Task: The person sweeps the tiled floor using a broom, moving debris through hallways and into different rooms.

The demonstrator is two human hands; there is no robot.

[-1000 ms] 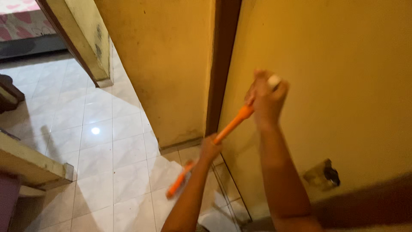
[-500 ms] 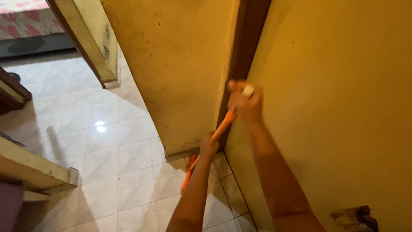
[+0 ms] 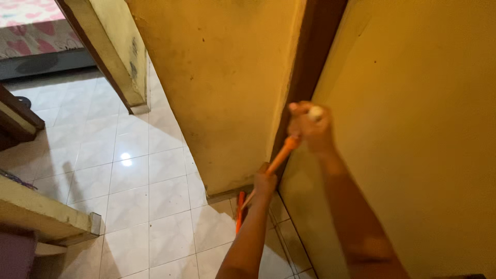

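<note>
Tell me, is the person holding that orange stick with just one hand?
No: the right hand grips the top end of the orange handle and the left hand grips it lower down, near the floor.

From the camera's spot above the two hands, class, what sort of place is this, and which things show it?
Probably a home's hallway or room corner. The floor is pale glossy tile, the walls are worn yellow plaster, and a patterned bed lies beyond. Both hands, left and right, grip an orange broom handle.

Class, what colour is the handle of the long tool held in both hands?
The handle is bright orange with a whitish end cap, clearest in the head view.
</note>
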